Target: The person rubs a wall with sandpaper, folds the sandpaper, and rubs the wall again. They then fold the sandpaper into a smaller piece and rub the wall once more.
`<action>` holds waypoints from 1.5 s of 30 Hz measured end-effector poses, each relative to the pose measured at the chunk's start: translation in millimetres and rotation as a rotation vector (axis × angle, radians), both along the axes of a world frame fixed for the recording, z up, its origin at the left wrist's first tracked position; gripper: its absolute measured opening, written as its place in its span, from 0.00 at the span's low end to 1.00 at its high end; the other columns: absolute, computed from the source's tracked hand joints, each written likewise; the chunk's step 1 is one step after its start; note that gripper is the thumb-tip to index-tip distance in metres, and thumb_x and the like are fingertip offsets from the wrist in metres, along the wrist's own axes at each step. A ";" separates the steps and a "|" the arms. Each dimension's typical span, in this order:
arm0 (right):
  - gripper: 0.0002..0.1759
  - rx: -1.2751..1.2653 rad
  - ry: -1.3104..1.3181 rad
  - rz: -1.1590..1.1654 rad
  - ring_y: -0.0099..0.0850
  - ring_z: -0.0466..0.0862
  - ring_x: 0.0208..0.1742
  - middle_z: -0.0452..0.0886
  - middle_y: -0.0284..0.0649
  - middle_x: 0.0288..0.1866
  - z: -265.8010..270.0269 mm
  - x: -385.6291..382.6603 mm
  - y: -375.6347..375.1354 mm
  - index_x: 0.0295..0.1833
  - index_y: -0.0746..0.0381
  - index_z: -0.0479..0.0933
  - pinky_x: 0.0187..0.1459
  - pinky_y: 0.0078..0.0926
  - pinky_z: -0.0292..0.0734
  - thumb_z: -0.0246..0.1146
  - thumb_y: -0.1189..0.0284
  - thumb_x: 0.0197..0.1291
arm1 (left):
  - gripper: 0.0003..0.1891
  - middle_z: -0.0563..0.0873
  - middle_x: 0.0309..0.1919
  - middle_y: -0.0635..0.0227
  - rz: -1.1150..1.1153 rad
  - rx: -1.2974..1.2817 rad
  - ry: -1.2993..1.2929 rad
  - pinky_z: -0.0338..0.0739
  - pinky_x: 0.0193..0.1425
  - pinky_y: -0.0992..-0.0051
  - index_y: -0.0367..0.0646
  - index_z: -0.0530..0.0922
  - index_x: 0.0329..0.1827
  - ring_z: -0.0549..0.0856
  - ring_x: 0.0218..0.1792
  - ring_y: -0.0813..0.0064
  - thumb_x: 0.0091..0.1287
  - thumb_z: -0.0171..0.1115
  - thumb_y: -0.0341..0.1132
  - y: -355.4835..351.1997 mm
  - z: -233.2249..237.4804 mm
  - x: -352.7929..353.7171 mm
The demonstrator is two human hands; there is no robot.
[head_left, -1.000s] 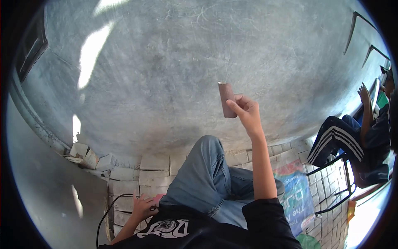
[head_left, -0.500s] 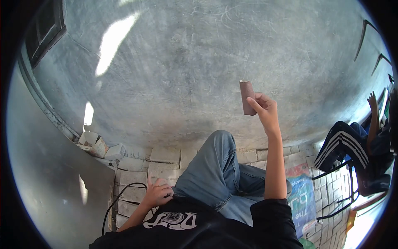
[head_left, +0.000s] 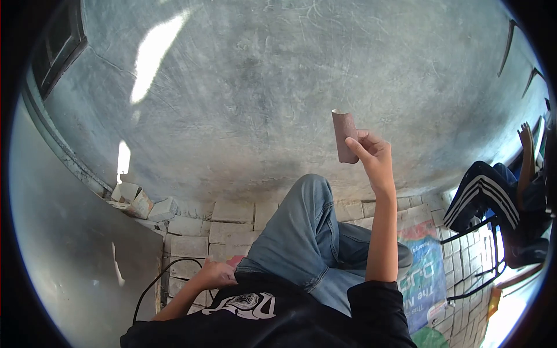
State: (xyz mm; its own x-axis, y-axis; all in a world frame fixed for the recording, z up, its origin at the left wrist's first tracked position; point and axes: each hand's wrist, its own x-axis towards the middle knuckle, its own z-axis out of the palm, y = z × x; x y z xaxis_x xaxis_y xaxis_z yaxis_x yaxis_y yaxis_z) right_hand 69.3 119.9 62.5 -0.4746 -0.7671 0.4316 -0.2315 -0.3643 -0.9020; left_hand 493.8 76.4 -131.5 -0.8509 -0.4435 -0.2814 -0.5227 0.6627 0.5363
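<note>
In my right hand [head_left: 374, 156] is a hollow reddish-brown cardboard tube [head_left: 346, 138]. Thumb and fingers pinch it from the right side, low on its length. The tube stands nearly upright in front of the grey wall, its top leaning slightly left and showing a pale rim. My left hand [head_left: 216, 275] is down at my waist, touching the edge of my jeans [head_left: 296, 243] beside my black shirt [head_left: 278, 325]. Its fingertips are hidden there, so I cannot see whether it grips anything.
A scuffed grey wall [head_left: 249, 87] rises ahead. At left are a metal panel [head_left: 75, 232], a torn carton [head_left: 132, 200] and a black cable [head_left: 152, 284]. Another person's striped trousers [head_left: 484, 194] and a chair [head_left: 493, 249] stand right. A printed sheet [head_left: 423, 278] covers some floor bricks.
My left hand has turned and drawn in against the jeans, its fingers now hidden. The tube stays in my right hand, almost unmoved. The view has shifted slightly.
</note>
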 end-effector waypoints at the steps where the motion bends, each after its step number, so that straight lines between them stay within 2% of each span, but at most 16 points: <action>1: 0.12 -0.002 -0.013 0.000 0.19 0.79 0.31 0.82 0.36 0.31 -3.5 -1.2 1.4 0.43 0.69 0.80 0.32 0.16 0.73 0.67 0.72 0.57 | 0.08 0.84 0.25 0.79 -0.009 0.001 0.000 0.58 0.58 0.51 0.58 0.84 0.24 0.82 0.37 0.73 0.52 0.66 0.49 -5.2 -5.5 3.1; 3: 0.12 0.018 -0.027 -0.008 0.18 0.79 0.31 0.82 0.36 0.31 -12.8 -2.4 5.3 0.42 0.69 0.80 0.32 0.16 0.73 0.67 0.72 0.57 | 0.08 0.85 0.27 0.79 -0.128 0.148 -0.071 0.64 0.51 0.60 0.60 0.85 0.27 0.83 0.35 0.71 0.54 0.64 0.50 -16.9 -13.2 2.9; 12: 0.10 0.092 -0.170 -0.058 0.18 0.78 0.33 0.81 0.35 0.32 -61.0 -5.2 13.9 0.40 0.68 0.80 0.35 0.15 0.73 0.67 0.72 0.57 | 0.08 0.86 0.28 0.76 -0.280 0.008 -0.314 0.72 0.43 0.67 0.61 0.85 0.32 0.85 0.34 0.66 0.55 0.60 0.47 -32.6 6.3 -33.6; 14: 0.10 0.093 -0.148 -0.021 0.19 0.78 0.34 0.82 0.34 0.32 -75.2 -3.3 12.9 0.41 0.68 0.80 0.36 0.16 0.73 0.67 0.73 0.57 | 0.08 0.86 0.29 0.70 -0.271 0.443 -0.324 0.75 0.38 0.72 0.54 0.85 0.31 0.84 0.34 0.64 0.55 0.62 0.45 -51.4 12.2 -47.3; 15: 0.09 0.111 -0.115 0.069 0.19 0.78 0.35 0.82 0.34 0.33 -81.1 1.7 12.6 0.40 0.68 0.80 0.36 0.17 0.74 0.67 0.73 0.57 | 0.08 0.86 0.29 0.70 -0.273 0.437 -0.323 0.75 0.38 0.72 0.54 0.85 0.31 0.84 0.34 0.64 0.55 0.62 0.45 -61.1 19.6 -60.9; 19: 0.07 0.161 -0.187 0.242 0.19 0.78 0.37 0.82 0.33 0.35 -101.1 26.8 12.7 0.41 0.68 0.80 0.40 0.18 0.74 0.65 0.76 0.58 | 0.16 0.86 0.38 0.66 0.064 0.016 0.334 0.76 0.44 0.71 0.44 0.80 0.49 0.84 0.40 0.71 0.58 0.66 0.39 -84.6 65.3 -148.4; 22: 0.06 0.085 -0.395 0.368 0.18 0.78 0.39 0.81 0.33 0.36 -105.1 34.0 17.9 0.42 0.67 0.79 0.43 0.19 0.73 0.63 0.78 0.59 | 0.17 0.84 0.42 0.63 0.126 0.146 0.735 0.75 0.48 0.69 0.38 0.76 0.52 0.82 0.45 0.70 0.61 0.64 0.34 -74.4 81.1 -206.9; 24: 0.06 0.076 -0.476 0.404 0.18 0.77 0.41 0.81 0.32 0.37 -111.9 31.2 22.1 0.43 0.66 0.79 0.45 0.19 0.72 0.62 0.79 0.59 | 0.18 0.82 0.44 0.66 0.036 0.874 0.936 0.73 0.51 0.71 0.36 0.74 0.53 0.80 0.46 0.73 0.61 0.64 0.31 -68.6 86.2 -232.8; 30: 0.11 0.147 -0.562 0.173 0.21 0.78 0.44 0.81 0.35 0.43 -114.6 23.3 29.4 0.49 0.66 0.76 0.47 0.20 0.71 0.60 0.77 0.61 | 0.13 0.81 0.42 0.67 0.312 1.172 1.096 0.72 0.49 0.80 0.37 0.73 0.47 0.79 0.44 0.82 0.61 0.63 0.28 -38.7 76.2 -283.2; 33: 0.15 0.139 -0.345 -0.097 0.26 0.78 0.50 0.79 0.41 0.51 -115.9 15.5 30.6 0.54 0.67 0.74 0.51 0.23 0.71 0.58 0.75 0.63 | 0.11 0.80 0.40 0.66 0.439 0.879 1.206 0.72 0.45 0.82 0.37 0.71 0.46 0.78 0.41 0.83 0.63 0.62 0.28 -42.2 84.9 -295.7; 37: 0.16 0.171 -0.516 -0.077 0.28 0.79 0.50 0.79 0.43 0.52 -120.7 8.2 49.4 0.55 0.67 0.73 0.51 0.24 0.71 0.55 0.71 0.66 | 0.10 0.81 0.44 0.57 0.534 0.192 1.392 0.74 0.49 0.79 0.36 0.69 0.47 0.80 0.46 0.78 0.66 0.57 0.26 -90.2 82.5 -302.4; 38: 0.16 0.174 -0.519 -0.074 0.28 0.79 0.50 0.79 0.43 0.52 -123.8 10.7 52.4 0.55 0.67 0.73 0.51 0.24 0.71 0.55 0.71 0.66 | 0.10 0.81 0.44 0.57 0.539 0.190 1.389 0.74 0.49 0.79 0.36 0.69 0.47 0.80 0.46 0.78 0.66 0.57 0.26 -101.4 83.6 -305.0; 40: 0.16 0.070 -0.666 0.019 0.29 0.80 0.50 0.80 0.44 0.51 -129.7 14.7 60.1 0.55 0.69 0.73 0.51 0.25 0.71 0.55 0.72 0.65 | 0.10 0.79 0.52 0.50 0.448 -0.466 1.421 0.75 0.57 0.68 0.37 0.68 0.50 0.79 0.55 0.65 0.67 0.53 0.25 -121.0 84.2 -311.0; 41: 0.16 0.072 -0.665 0.021 0.29 0.80 0.50 0.80 0.44 0.51 -131.5 17.2 62.6 0.55 0.69 0.73 0.51 0.25 0.71 0.55 0.72 0.65 | 0.10 0.79 0.52 0.50 0.451 -0.466 1.421 0.75 0.57 0.68 0.37 0.68 0.50 0.79 0.55 0.65 0.67 0.53 0.25 -135.1 80.9 -312.4; 43: 0.16 0.142 -0.652 0.135 0.30 0.80 0.50 0.80 0.46 0.50 -134.3 25.1 65.4 0.55 0.70 0.72 0.53 0.25 0.71 0.55 0.73 0.65 | 0.12 0.76 0.58 0.49 0.274 -1.061 1.195 0.71 0.62 0.57 0.37 0.67 0.52 0.74 0.61 0.52 0.67 0.51 0.23 -162.3 68.2 -314.6; 45: 0.16 0.176 -0.649 0.170 0.31 0.80 0.51 0.80 0.47 0.50 -137.7 30.4 67.4 0.55 0.71 0.72 0.53 0.25 0.71 0.55 0.73 0.64 | 0.15 0.74 0.60 0.50 0.309 -1.036 1.190 0.69 0.63 0.55 0.37 0.66 0.56 0.73 0.61 0.51 0.66 0.51 0.23 -174.0 54.9 -326.4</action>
State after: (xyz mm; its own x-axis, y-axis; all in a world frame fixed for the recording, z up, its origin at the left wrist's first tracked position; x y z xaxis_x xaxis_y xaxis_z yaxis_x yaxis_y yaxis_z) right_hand 99.7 187.3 -75.2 -0.4616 -0.8864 -0.0364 0.4221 -0.1833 -0.8878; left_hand 167.4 -97.6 -76.6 -0.2026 -0.2009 0.9584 -0.3332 0.9345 0.1254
